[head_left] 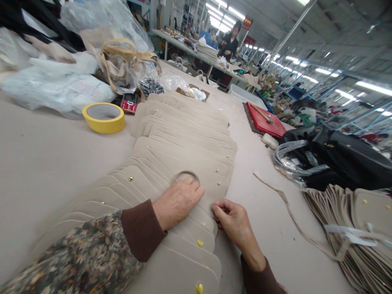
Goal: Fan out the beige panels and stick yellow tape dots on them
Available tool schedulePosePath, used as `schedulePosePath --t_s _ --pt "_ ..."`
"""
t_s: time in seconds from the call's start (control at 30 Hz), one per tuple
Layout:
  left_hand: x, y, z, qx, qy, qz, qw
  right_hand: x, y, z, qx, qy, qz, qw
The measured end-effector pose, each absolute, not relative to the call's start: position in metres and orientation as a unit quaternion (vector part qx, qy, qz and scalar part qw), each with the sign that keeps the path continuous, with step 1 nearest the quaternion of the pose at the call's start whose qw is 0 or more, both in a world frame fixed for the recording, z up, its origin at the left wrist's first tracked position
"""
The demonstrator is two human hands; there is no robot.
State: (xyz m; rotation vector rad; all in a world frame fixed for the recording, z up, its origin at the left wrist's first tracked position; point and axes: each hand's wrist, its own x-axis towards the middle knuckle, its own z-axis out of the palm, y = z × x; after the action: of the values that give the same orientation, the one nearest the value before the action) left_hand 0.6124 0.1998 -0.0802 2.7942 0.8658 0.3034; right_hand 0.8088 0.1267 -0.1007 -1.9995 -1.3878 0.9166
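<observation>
A long overlapping row of beige leather flaps [183, 139] with small brass studs runs down the table. My left hand [177, 202] rests on one flap, fingers curled against a round tan ring [185, 176] lying there. My right hand [234, 222] is pinched at the right edge of a flap just below, thumb and fingers pressed together on that edge. Some nearer flaps carry yellow studs [199, 243].
A yellow tape roll [104, 117] and plastic bags [58, 87] lie at the left. A red board with a hammer [266, 119], black bags [343, 159], a beige strip [294, 216] and a tied stack of flaps [358, 232] are at the right. A person stands far off.
</observation>
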Motion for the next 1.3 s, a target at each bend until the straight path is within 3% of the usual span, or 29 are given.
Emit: schedulePosePath --t_s 0.1,0.23,0.47,0.77,0.97,1.17,1.23,1.3 --pt "0.612 0.2 -0.081 0.946 0.291 0.107 0.099 0.805 0.129 -0.096 -0.739 -0.578 0.249 0.24" --pt "0.612 0.2 -0.083 0.947 0.286 0.113 0.09 0.805 0.126 -0.094 -0.727 -0.606 0.22 0.237" --pt "0.611 0.2 -0.083 0.946 0.283 0.13 0.089 0.813 0.102 -0.102 -0.724 -0.577 0.206 0.316" --pt "0.609 0.198 -0.077 0.951 0.269 0.123 0.087 0.8 0.108 -0.108 -0.702 -0.658 0.088 0.257" --pt "0.608 0.199 -0.078 0.949 0.262 0.15 0.093 0.798 0.125 -0.098 -0.74 -0.611 0.161 0.229" --pt "0.606 0.197 -0.089 0.919 0.212 0.286 0.168 0.808 0.12 -0.088 -0.695 -0.628 0.304 0.173" --pt "0.606 0.196 -0.093 0.909 0.194 0.318 0.189 0.809 0.118 -0.086 -0.683 -0.636 0.29 0.212" --pt "0.606 0.195 -0.095 0.905 0.193 0.33 0.189 0.806 0.118 -0.084 -0.666 -0.635 0.245 0.306"
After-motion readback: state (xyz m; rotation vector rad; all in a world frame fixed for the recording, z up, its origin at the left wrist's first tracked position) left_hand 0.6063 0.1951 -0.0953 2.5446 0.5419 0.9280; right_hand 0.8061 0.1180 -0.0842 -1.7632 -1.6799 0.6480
